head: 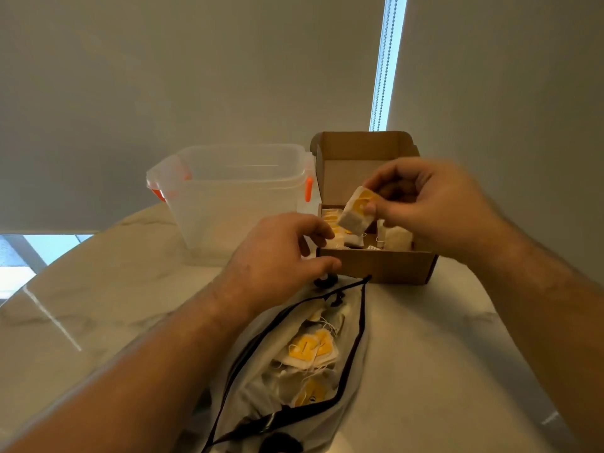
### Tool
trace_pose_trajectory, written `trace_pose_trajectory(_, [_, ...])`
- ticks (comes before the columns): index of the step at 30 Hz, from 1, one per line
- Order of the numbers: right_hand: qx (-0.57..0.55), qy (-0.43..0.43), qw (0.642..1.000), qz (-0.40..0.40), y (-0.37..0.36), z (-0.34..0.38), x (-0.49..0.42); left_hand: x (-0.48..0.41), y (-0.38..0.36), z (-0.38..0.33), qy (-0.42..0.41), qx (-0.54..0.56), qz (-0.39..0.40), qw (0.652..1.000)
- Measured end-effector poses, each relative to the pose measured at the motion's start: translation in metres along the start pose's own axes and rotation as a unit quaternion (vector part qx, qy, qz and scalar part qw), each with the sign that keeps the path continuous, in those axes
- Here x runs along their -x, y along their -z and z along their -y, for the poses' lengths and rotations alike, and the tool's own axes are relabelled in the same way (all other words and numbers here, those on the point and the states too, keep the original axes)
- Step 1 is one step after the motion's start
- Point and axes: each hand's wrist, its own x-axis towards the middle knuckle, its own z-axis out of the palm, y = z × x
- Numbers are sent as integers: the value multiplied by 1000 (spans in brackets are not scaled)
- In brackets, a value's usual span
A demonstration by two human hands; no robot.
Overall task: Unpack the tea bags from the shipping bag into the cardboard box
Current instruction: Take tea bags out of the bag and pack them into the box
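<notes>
Marble table [457, 338]: R hand [434, 204] fingers [372, 208] pinch tea bag [354, 214] over box [376, 265]; L hand [274, 253] unclear.

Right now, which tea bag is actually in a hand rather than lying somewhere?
The tea bag pinched by the right hand above the cardboard box; the others lie inside the box or in the shipping bag.

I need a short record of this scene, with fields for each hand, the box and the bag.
right hand: pinches held tea bag above the cardboard box
left hand: at the box's near-left corner, grip unclear
cardboard box: open, packed tea bags inside
shipping bag: open on the table, remaining tea bags inside
other: clear plastic container left of the box
</notes>
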Motion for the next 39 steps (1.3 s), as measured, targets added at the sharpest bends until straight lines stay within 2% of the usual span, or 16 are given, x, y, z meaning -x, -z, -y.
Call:
trace_pose_trajectory(4, [120,-33,991,50,2,-13,-30,-2,-9,7,-49,-118,-22,992])
trace_pose_trajectory(9, [228,-79,957,160,-10,-35,-53,-2,-11,10,-81,-163,-40,983])
trace_pose_trajectory(11, [250,-87,948,176,-17,-40,-60,-2,-12,12,-78,-158,-38,984])
trace_pose_trajectory(15, [312,-66,937,140,-31,-47,-69,-3,-13,11,-74,-147,-37,986])
trace_pose_trajectory(19, [400,-34,909,115,-36,-47,-68,-3,-13,12,-70,-141,-38,987])
trace_pose_trajectory(24, [445,-15,879,169,-25,-39,-63,-3,-14,14,-67,-132,-39,988])
trace_pose_trajectory(28, [442,-18,871,214,-20,-39,-63,-4,-15,15,-66,-125,-41,989])
trace_pose_trajectory(34, [494,46,847,191,-34,-53,-69,-4,-16,16,-65,-119,-40,990])
trace_pose_trajectory(39, [512,48,841,167,-43,-56,-72,-4,-16,16,-58,-113,-37,991])
